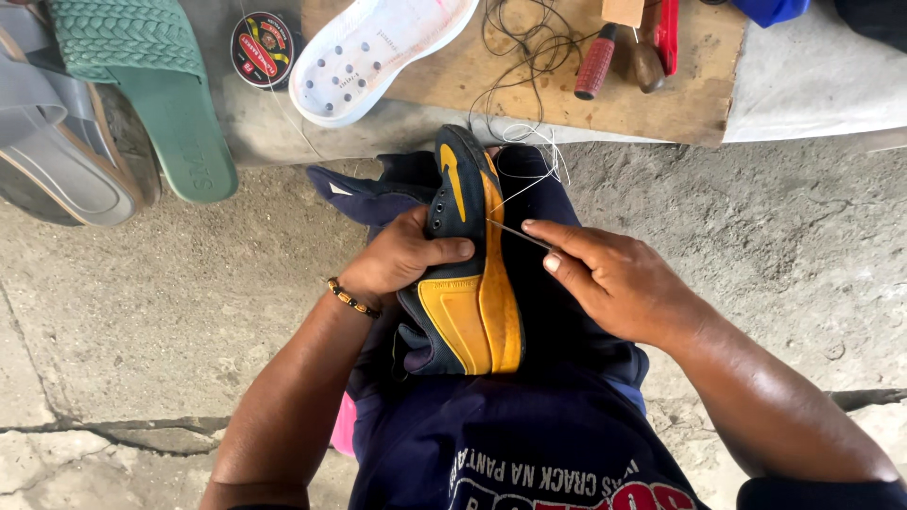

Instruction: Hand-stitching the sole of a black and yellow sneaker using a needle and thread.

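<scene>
Head view, nearest first: the person's lap, in dark blue shorts, carries a navy and yellow sneaker (pixel 468 283) lying on its side, toe pointing away towards the low bench. The left hand (pixel 402 260) is closed around the shoe's upper from the left, thumb pressed across the navy side panel, a beaded bracelet (pixel 351 298) at the wrist. The right hand (pixel 619 279) is pinched shut on a thin metal awl (pixel 518 234), whose tip meets the seam where the yellow sole joins the upper. A pale thread (pixel 529 179) runs from that seam up towards the bench edge.

To do this stitch well, I judge the left hand should keep the shoe pressed firmly against the thigh so the sole edge does not roll, and the awl should enter square to the seam, close to the sole's lip, with the thumb kept clear of the point's path. The thread looks slack and looped, so it could snag; keeping it taut and off the toe would help.

Further off, along the near edge of the bench, lie a white shoe sole (pixel 373 52), a round black tin (pixel 263 49) and a wooden board (pixel 567 66) carrying tangled dark thread and a red-handled tool (pixel 595 64). At the left end rest a green sandal (pixel 151 90) and a grey one (pixel 52 161).
</scene>
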